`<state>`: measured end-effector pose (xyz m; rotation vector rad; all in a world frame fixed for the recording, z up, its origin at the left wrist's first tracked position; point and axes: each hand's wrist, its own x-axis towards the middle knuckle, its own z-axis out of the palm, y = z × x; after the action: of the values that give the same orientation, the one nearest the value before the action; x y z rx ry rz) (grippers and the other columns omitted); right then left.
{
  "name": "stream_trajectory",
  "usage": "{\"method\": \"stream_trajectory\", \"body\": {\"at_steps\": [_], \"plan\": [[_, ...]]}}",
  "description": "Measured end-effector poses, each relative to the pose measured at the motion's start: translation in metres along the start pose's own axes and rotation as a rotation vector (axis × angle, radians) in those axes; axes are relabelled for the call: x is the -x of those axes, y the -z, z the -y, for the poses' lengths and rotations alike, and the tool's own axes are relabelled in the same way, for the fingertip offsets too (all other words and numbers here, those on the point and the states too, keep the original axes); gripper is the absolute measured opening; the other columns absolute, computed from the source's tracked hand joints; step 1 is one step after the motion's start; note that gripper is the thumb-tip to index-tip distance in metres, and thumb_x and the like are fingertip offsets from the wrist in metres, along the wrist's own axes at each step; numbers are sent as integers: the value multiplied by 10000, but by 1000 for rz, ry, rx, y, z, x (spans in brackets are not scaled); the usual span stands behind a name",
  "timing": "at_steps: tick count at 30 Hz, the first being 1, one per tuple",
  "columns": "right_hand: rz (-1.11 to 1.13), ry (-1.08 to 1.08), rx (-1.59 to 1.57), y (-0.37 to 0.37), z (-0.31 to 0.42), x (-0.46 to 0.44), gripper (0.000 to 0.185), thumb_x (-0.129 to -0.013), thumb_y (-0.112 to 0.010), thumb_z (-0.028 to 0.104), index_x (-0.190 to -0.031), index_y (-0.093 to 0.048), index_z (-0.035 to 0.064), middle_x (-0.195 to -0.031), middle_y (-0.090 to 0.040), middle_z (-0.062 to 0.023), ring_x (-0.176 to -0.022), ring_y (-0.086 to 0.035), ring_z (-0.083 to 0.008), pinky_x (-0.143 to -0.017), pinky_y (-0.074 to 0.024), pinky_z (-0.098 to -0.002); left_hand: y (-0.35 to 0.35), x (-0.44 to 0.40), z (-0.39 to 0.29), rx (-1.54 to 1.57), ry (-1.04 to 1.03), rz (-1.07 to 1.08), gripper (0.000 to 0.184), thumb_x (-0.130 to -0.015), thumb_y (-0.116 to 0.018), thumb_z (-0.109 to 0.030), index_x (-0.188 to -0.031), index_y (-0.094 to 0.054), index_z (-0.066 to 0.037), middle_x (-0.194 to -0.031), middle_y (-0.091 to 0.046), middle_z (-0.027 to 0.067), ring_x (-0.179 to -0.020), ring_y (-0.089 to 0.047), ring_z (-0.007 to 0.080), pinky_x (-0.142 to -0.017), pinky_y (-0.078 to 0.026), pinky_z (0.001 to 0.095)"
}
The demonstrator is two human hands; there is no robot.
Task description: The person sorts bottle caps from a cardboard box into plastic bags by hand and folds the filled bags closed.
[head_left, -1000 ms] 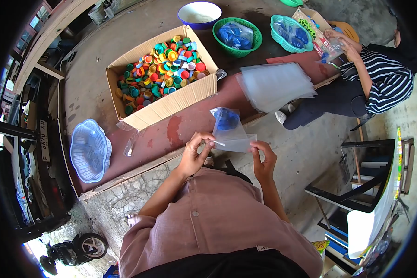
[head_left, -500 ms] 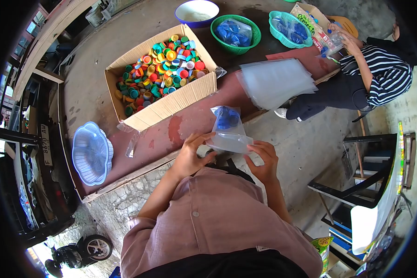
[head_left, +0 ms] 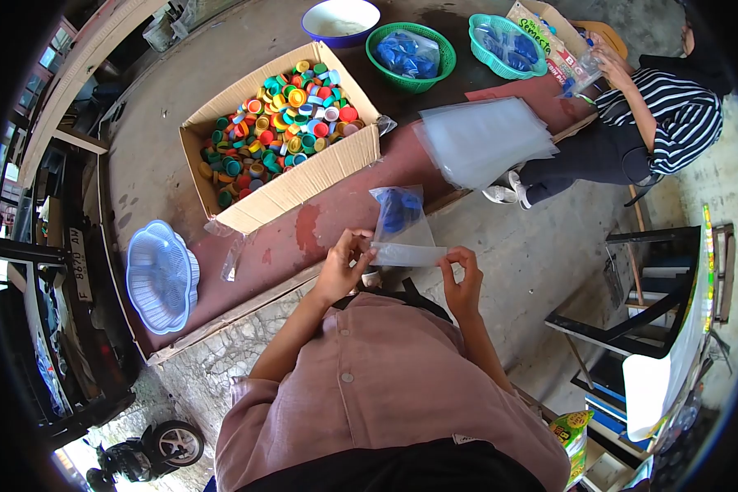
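Well, the left fingers (head_left: 357,239) and right fingers (head_left: 465,255) pinch a clear bag (head_left: 402,233) (blue pieces (head_left: 398,211) inside) by its folded edge.

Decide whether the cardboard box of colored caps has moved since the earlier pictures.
No, the cardboard box keeps its place just beyond the bright red patch on the bench.

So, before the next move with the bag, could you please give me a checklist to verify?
1. Left hand grips one end of the bag's folded strip: ok.
2. Right hand pinches the strip's other end: ok.
3. Strip lies fairly straight between the hands: ok.
4. Blue contents sit at the end away from the strip: ok.
5. Bag sealed shut: cannot tell.
6. Cardboard box apart from both hands: ok.
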<state>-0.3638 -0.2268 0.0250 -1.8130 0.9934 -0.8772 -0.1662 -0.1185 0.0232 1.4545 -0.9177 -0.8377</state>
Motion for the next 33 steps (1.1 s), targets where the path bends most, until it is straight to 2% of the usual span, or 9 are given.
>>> {"method": "stream_trajectory", "body": {"at_steps": [6, 11, 13, 15, 21, 24, 28, 31, 33], "plan": [[96, 211, 201, 2, 14, -6, 175, -727, -628, 47, -898, -634, 81, -810, -567, -46, -794, -519, -220, -736, -400, -329, 3, -6, -9, -157, 91, 62, 136, -795, -602, -10, -917, -545, -35, -773, -552, 32, -690, -493, 68, -591, -421, 218], [121, 186, 282, 3, 5, -10, 262, -698, -630, 28, -949, -639, 104, -884, -559, -45, -848, -496, -210, -758, -383, -340, 4, -11, -13, -305, -97, 211, 260, -704, -647, 26, -949, -586, -41, -765, -547, 40, -683, -500, 115, -643, -425, 251], [86, 148, 258, 3, 4, -14, 272, -691, -632, 28, -952, -639, 106, -913, -559, -47, -872, -492, -206, -778, -372, -349, -1, -14, -6, -358, -228, 136, 236, -712, -642, 26, -933, -581, -31, -761, -546, 48, -670, -501, 128, -630, -427, 253], [30, 366, 414, 5, 9, -23, 293, -704, -635, 35, -990, -622, 99, -916, -570, -43, -856, -503, -204, -751, -386, -336, -3, -19, 0, -411, -361, 60, 212, -720, -637, 26, -918, -576, -21, -757, -545, 56, -656, -502, 141, -616, -429, 256], [64, -12, -17, -4, 0, -31, 229, -782, -603, 86, -1009, -584, 56, -737, -585, -63, -669, -549, -195, -636, -423, -294, -9, -21, 12, -168, -62, -7, 254, -821, -564, -17, -1038, -432, -26, -668, -416, 17, -599, -421, 81, -519, -365, 226], [85, 68, -20, -12, -27, -32, 182, -790, -615, 88, -966, -589, 47, -739, -582, -57, -665, -518, -123, -659, -399, -273, -11, -23, 32, -109, -47, 13, 258, -835, -551, -20, -1046, -404, -29, -681, -415, 5, -580, -400, 72, -509, -357, 228], [115, 120, 45, -12, -19, -33, 221, -756, -643, 79, -968, -588, 48, -708, -556, -52, -651, -506, -138, -619, -403, -263, -8, -22, 26, -130, 20, 10, 198, -854, -527, -23, -1018, -416, -40, -723, -413, 0, -620, -399, 62, -536, -361, 217], [149, 240, 161, -10, -11, -34, 305, -692, -668, 31, -985, -586, 51, -697, -532, -50, -638, -493, -154, -605, -406, -262, -6, -21, 21, -147, 29, 29, 348, -800, -598, -26, -1093, -413, -46, -802, -451, 34, -660, -422, 84, -564, -379, 231], [200, 212, 157, -11, -20, -34, 419, -639, -653, -35, -1039, -563, 53, -718, -517, -56, -640, -490, -175, -620, -413, -276, -2, -22, 11, -514, -239, 222, 595, -710, -678, -40, -1212, -358, -42, -898, -467, 98, -777, -482, 163, -642, -431, 268]]}}
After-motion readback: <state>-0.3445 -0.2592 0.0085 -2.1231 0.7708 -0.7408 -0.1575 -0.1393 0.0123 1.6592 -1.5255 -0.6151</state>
